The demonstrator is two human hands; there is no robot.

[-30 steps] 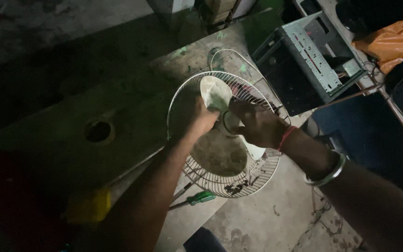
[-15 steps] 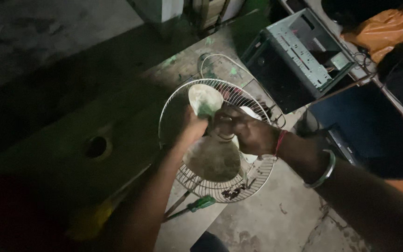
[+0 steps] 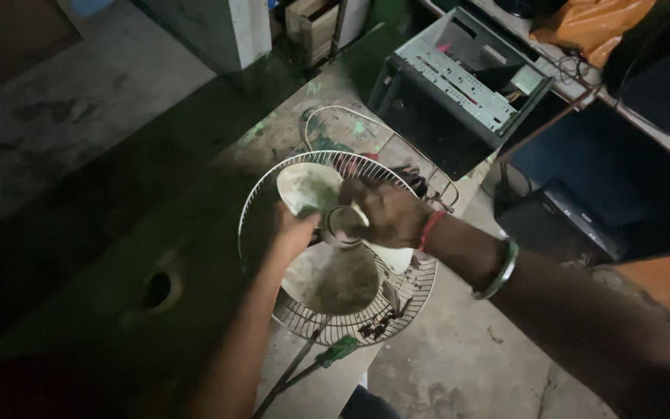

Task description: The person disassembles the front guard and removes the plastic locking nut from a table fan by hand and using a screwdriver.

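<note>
Your left hand (image 3: 295, 231) is closed on a dusty pale fan blade (image 3: 309, 188), apparently bracing the blade set so it cannot turn. Your right hand (image 3: 385, 216) is wrapped around the round hub cap (image 3: 340, 224) at the centre, fingers curled tight on it. The blades sit inside the rear wire guard (image 3: 273, 186), which lies tilted on the worn bench (image 3: 195, 256) at its near edge. A green-handled screwdriver (image 3: 336, 351) rests just below the guard. An open computer case (image 3: 459, 77) stands behind, well apart.
</note>
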